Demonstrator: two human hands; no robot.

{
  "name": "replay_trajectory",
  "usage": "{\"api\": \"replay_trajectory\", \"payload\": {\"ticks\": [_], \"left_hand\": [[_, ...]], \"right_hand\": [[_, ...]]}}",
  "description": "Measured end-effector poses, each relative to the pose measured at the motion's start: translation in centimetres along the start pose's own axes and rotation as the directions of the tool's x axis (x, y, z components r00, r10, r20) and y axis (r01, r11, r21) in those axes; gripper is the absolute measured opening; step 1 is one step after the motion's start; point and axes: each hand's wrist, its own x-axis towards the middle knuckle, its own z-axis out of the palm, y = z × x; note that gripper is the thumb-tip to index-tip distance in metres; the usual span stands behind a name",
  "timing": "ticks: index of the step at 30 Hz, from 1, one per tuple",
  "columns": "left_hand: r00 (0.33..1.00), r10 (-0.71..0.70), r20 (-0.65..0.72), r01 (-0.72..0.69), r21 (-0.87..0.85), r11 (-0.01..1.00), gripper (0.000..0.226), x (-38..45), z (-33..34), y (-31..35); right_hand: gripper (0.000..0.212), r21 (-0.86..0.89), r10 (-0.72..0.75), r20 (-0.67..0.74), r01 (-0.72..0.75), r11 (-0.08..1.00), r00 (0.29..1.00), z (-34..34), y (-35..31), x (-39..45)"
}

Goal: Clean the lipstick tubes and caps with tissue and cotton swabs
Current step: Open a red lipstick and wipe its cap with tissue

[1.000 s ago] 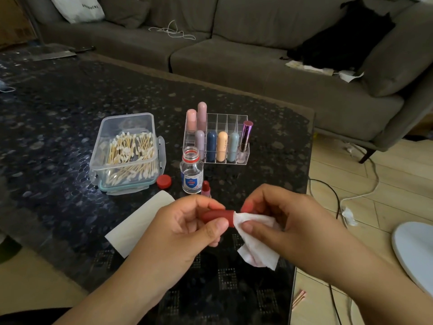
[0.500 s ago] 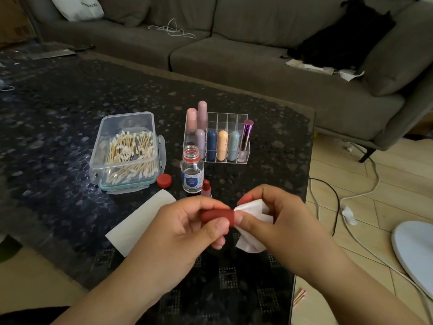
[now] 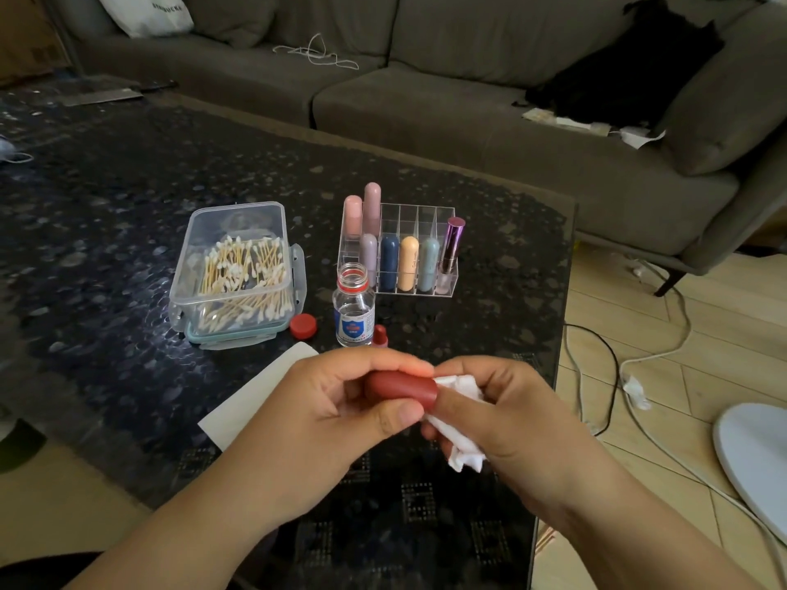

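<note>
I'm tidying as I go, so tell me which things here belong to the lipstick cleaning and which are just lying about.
Part of the job:
red lipstick cap in left hand
tissue in right hand
cotton swab box
open liquid bottle
lipstick organizer
uncapped lipstick

Lying about:
white cord on sofa
black cloth
floor cables

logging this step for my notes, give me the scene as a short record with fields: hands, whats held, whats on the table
left hand: left hand grips the red lipstick cap
right hand: right hand pinches the tissue against the cap's end
table: dark table
swabs: cotton swabs in an open plastic box
bottle: clear bottle, uncapped, its red bottle cap beside it
organiser: clear organiser holding capped tubes
uncapped lipstick: lipstick base upright by the bottle
spare tissue: flat tissue sheet on the table
</note>
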Motion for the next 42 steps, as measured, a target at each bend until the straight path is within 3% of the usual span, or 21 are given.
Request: {"api": "replay_trajectory", "payload": {"ticks": [3,4,6,8,9,12,14,16,18,22,26,28,32,34,38,42], "left_hand": [[0.993,-0.107,-0.043,0.107,-0.016,0.994,0.033,0.2,0.1,0.2],[0.987,-0.154,-0.054,0.151,-0.052,0.987,0.037,0.2,0.2,0.3],[0.978,-0.199,-0.065,0.192,-0.095,0.977,0.050,0.2,0.3,0.1],[0.981,-0.182,-0.074,0.178,-0.049,0.983,0.044,0.3,0.3,-0.2],[0.984,-0.165,-0.069,0.163,-0.035,0.986,0.037,0.4,0.3,-0.3],[0.993,-0.110,-0.033,0.109,-0.030,0.994,0.018,0.4,-0.1,-0.1],[0.999,-0.038,0.006,0.037,0.051,0.998,0.010,0.4,-0.4,-0.1],[0.999,0.028,0.045,-0.033,0.112,0.993,0.016,0.2,-0.7,-0.1],[0.992,0.083,0.090,-0.095,0.140,0.986,0.020,0.1,-0.6,-0.1],[0.995,0.076,0.062,-0.082,0.106,0.991,0.027,0.1,-0.3,0.1],[0.997,-0.081,-0.018,0.080,-0.048,0.996,0.045,0.4,-0.1,0.6],[0.983,-0.175,-0.049,0.174,-0.031,0.984,0.032,0.5,0.2,0.6],[0.978,-0.207,-0.033,0.209,0.078,0.975,0.036,0.5,0.4,0.2],[0.986,-0.165,0.002,0.164,0.107,0.981,0.028,0.6,0.1,0.2],[0.995,-0.073,0.067,0.066,0.104,0.992,0.014,0.6,-0.6,0.4],[0.995,-0.043,0.085,0.035,0.090,0.995,0.022,0.5,-1.0,0.2]], "right_hand": [[0.002,-0.229,-0.157,-0.068,0.137,0.964,0.985,-0.5,-0.4,-0.1],[0.008,-0.342,-0.225,-0.089,0.182,0.922,0.970,-0.8,-0.2,0.0],[0.015,-0.566,-0.387,-0.076,0.280,0.776,0.919,-1.0,0.3,0.2],[0.010,-0.730,-0.527,-0.018,0.349,0.587,0.850,-1.0,1.0,0.4],[0.009,-0.750,-0.538,-0.025,0.340,0.568,0.843,-0.9,1.0,0.3],[0.013,-0.591,-0.331,-0.162,0.177,0.787,0.930,-0.9,0.0,-0.1],[0.016,-0.356,-0.118,-0.141,0.061,0.932,0.983,-0.9,-0.5,-0.3],[0.019,-0.064,0.058,-0.048,-0.061,0.996,0.997,-0.7,-0.3,-0.2],[0.022,0.083,0.118,0.008,-0.118,0.990,0.993,-0.4,0.0,-0.2],[0.020,0.019,0.032,-0.009,-0.032,0.999,0.999,-0.4,-0.4,-0.4],[0.008,-0.295,-0.133,-0.097,0.099,0.950,0.986,-1.1,-0.8,-0.5],[0.013,-0.489,-0.280,-0.152,0.174,0.855,0.948,-1.4,-0.3,-0.4],[0.015,-0.757,-0.494,-0.024,0.307,0.577,0.869,-1.3,0.5,-0.1],[0.013,-0.721,-0.454,-0.053,0.280,0.633,0.889,-1.2,0.3,-0.3],[0.014,-0.378,-0.184,-0.104,0.132,0.916,0.977,-1.0,-0.4,-0.7],[0.024,-0.153,-0.069,-0.043,0.062,0.986,0.997,-0.8,-0.4,-0.8]]}}
